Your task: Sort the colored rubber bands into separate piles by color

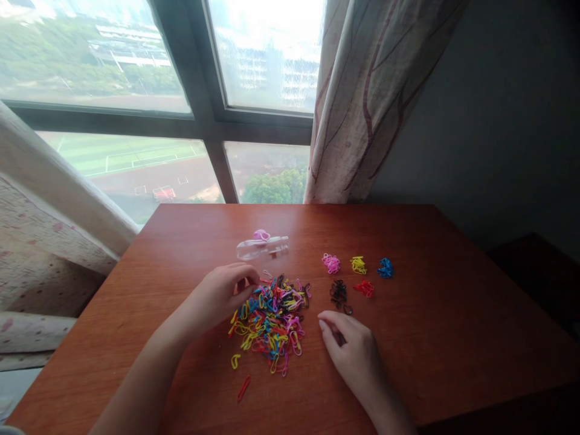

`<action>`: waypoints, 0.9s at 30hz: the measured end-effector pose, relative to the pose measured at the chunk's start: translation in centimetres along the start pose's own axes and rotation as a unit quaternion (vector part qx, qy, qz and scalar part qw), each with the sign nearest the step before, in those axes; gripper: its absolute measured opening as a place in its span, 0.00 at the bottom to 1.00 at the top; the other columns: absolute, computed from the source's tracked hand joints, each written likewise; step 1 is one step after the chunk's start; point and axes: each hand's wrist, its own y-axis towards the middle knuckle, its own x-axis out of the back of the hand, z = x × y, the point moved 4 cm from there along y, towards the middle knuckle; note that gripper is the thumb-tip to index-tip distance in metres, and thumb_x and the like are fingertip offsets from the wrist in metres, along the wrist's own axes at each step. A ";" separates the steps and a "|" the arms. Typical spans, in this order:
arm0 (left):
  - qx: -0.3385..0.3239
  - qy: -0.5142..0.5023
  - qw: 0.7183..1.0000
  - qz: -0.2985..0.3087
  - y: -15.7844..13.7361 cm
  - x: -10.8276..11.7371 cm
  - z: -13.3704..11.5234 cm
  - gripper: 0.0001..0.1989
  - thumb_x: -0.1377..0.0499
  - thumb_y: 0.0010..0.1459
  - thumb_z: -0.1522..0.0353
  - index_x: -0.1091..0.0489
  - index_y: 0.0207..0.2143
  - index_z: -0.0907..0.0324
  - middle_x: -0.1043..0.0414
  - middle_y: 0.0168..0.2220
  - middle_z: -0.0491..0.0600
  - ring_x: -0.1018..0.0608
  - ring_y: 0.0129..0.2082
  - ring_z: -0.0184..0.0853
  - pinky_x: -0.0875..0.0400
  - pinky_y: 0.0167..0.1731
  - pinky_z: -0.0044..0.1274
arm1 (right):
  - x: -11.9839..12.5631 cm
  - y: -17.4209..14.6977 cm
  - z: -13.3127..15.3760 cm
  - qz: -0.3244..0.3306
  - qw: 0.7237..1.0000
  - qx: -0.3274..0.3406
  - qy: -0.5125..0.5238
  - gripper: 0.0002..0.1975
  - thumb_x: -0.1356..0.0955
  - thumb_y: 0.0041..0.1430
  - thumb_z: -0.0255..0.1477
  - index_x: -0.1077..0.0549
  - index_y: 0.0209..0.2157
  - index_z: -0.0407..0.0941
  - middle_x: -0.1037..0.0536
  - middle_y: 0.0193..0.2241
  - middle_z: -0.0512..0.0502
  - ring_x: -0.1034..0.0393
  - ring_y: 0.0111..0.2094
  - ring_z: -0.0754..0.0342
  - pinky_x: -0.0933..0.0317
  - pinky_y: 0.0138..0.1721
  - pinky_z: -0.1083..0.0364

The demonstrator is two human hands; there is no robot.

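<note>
A mixed pile of small rubber bands [272, 320] in yellow, red, blue, pink and black lies on the table. At its upper left edge is my left hand [229, 291], its thumb and forefinger tips close together against the bands; whatever is between them is too small to make out. To the right of the pile, my right hand [351, 344] rests low over the table, fingers curled and thumb near the forefinger; any held thing is hidden. Just above it are a black heap [338, 291] and a single black band [348, 310]. A red heap [364, 289] sits beside them.
Behind these are a pink heap [331, 263], a yellow heap [358, 264] and a blue heap [385, 267]. A clear plastic container [263, 248] lies behind the pile, a pink item [261, 235] by it. A red band [243, 388] lies near the front of the wooden table [453, 338].
</note>
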 end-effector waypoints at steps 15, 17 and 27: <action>-0.040 -0.064 0.997 -0.029 5.9 -3.3 -4.0 0.05 0.43 0.55 0.75 0.27 0.30 0.61 0.25 0.25 0.46 0.27 0.23 0.29 0.36 0.24 0.18 | -0.1 0.1 -0.1 0.004 1.000 -0.013 0.028 0.09 0.36 0.64 0.27 0.23 0.37 0.46 0.19 0.31 0.48 0.24 0.29 0.54 0.34 0.32 0.58; -0.045 -0.054 0.997 -0.030 7.8 -4.4 -4.6 0.05 0.42 0.54 0.76 0.25 0.29 0.61 0.23 0.26 0.47 0.26 0.25 0.30 0.35 0.25 0.19 | -0.1 0.2 -0.2 0.001 0.999 -0.014 0.034 0.09 0.36 0.64 0.26 0.23 0.38 0.46 0.19 0.31 0.48 0.24 0.30 0.53 0.34 0.33 0.58; -0.058 -0.031 0.997 -0.045 12.7 -8.0 -6.1 0.09 0.39 0.51 0.73 0.21 0.35 0.57 0.20 0.32 0.48 0.22 0.29 0.35 0.30 0.31 0.23 | -0.2 0.2 -0.3 0.004 0.999 -0.021 0.042 0.09 0.36 0.63 0.25 0.23 0.37 0.46 0.19 0.30 0.49 0.26 0.28 0.54 0.36 0.32 0.58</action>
